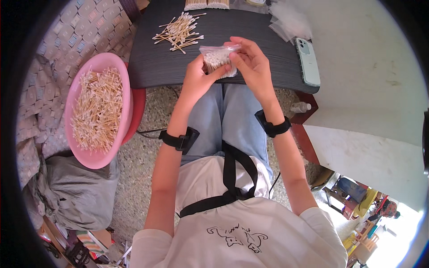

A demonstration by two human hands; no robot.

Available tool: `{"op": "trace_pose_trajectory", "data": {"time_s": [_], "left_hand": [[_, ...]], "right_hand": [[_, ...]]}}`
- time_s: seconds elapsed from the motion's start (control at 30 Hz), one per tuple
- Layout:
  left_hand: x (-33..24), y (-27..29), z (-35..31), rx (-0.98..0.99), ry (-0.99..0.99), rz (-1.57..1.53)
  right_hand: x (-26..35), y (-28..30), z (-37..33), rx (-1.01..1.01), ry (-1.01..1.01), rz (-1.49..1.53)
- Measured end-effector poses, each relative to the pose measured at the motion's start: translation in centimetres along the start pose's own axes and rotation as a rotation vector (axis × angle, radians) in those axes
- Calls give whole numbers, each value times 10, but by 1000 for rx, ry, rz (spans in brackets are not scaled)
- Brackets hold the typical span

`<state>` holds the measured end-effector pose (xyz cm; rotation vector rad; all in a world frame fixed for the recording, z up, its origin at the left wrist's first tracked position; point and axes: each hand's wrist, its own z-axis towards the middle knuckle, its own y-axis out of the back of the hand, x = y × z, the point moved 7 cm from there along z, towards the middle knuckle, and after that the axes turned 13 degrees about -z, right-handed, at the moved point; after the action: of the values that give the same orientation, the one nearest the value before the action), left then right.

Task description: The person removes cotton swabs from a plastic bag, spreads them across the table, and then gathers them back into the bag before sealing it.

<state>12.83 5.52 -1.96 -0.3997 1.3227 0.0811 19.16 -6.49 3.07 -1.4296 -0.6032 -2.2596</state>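
Just over the near edge of the dark table (pixel 250 29), I hold a small clear zip bag (pixel 218 60) packed with cotton swabs, their white tips bunched together. My left hand (pixel 199 78) grips the bag's left side and lower part, thumb across its front. At the upper right corner, by the zip strip, the fingers of my right hand (pixel 254 64) pinch the bag. A loose heap of cotton swabs (pixel 178 31) with wooden sticks lies on the table beyond my left hand.
On my left stands a pink basin (pixel 127 85) full of loose swabs. Bundled swabs (pixel 207 4) sit at the table's far edge. Empty clear bags (pixel 291 21) and a phone (pixel 308 62) lie on the right. A wall (pixel 366 58) rises beyond the table's right side.
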Motion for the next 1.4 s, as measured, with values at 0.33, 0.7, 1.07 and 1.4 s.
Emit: {"op": "trace_pose_trajectory", "data": {"time_s": [0.33, 0.7, 1.07, 1.4], "left_hand": [[-7, -2, -2, -6, 71, 19], [-8, -4, 2, 52, 12, -25], [-6, -9, 7, -59, 35, -213], [-9, -5, 3, -215, -49, -100]], "right_hand": [[-17, 8, -13, 54, -235, -117], [-24, 5, -12, 9, -318, 139], [-43, 2, -9, 47, -301, 310], [-38, 8, -4, -50, -293, 158]]}}
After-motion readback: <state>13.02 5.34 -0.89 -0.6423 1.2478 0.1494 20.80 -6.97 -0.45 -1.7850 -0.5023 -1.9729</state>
